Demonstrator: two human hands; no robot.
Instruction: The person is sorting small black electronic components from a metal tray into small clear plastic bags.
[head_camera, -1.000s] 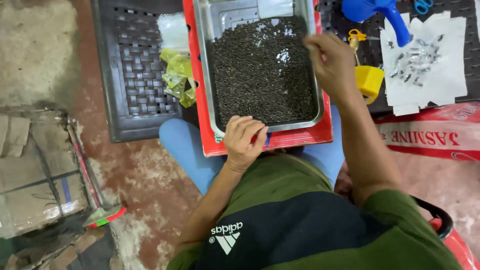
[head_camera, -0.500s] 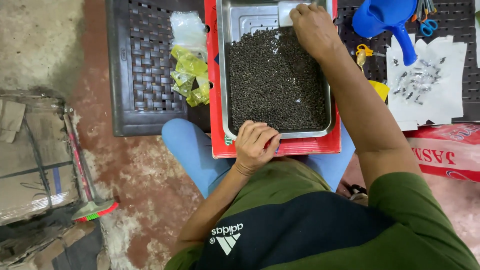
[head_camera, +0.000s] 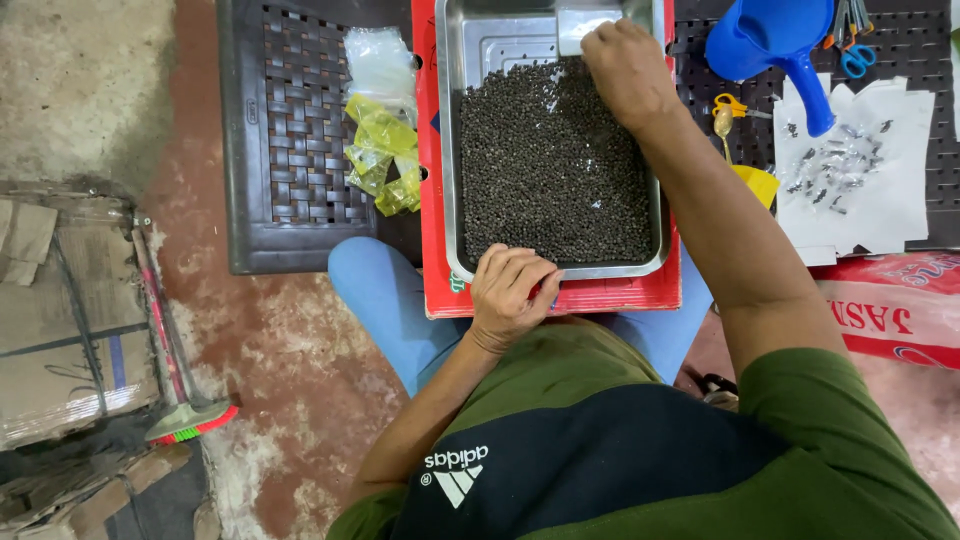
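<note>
The left hand (head_camera: 510, 295) is seen nearest, curled with bent fingers over the near rim of a shallow metal tray (head_camera: 448, 150); the rim appears to be gripped, though what lies under the fingers cannot be told. The tray is set inside a red tray (head_camera: 425, 200), which is carried on the lap, over the blue-clad knees. The metal tray is filled across its near and middle part with small dark round grains (head_camera: 550, 170), dull black-grey and packed in an even layer; the far end is left bare and shiny. At that far edge of the grains the right hand (head_camera: 625, 70) is laid, fingers closed around a small flat metal scraper (head_camera: 585, 22). To the left, crumpled yellow-green plastic bags (head_camera: 385, 160) are seen on a dark woven plastic crate (head_camera: 290, 130). To the right, a blue watering can (head_camera: 775, 40) and white paper with small metal bits (head_camera: 850, 170) are found.
</note>
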